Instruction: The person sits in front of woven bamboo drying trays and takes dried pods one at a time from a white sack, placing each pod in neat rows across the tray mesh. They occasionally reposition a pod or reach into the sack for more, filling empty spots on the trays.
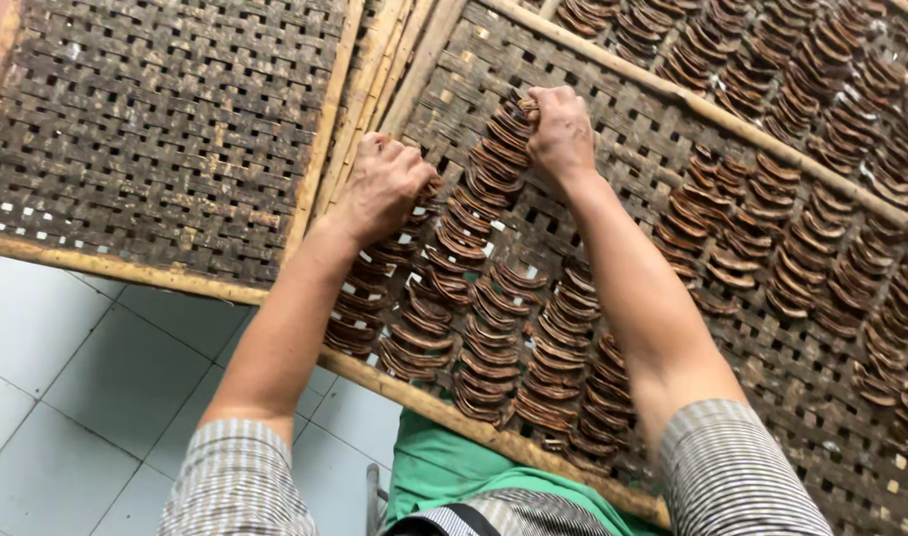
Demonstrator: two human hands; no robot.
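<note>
Both fisted: left hand (pixel 383 184), right hand (pixel 558 127) atop dried slices (pixel 479 328).

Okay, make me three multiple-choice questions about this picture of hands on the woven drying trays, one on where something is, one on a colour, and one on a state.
1. Where does the right hand rest?
A. On the floor tiles
B. At the top of a row of brown curved slices
C. On the bare tray

2. What colour is the cloth below the tray's wooden edge?
A. Green
B. Red
C. Yellow

3. What state is the left-side woven tray in?
A. Stacked with slices
B. Bare of slices
C. Covered by cloth

Answers: B, its fingers pinch the row's top end; A, green shows between the sleeves; B, only weave shows there.
</note>
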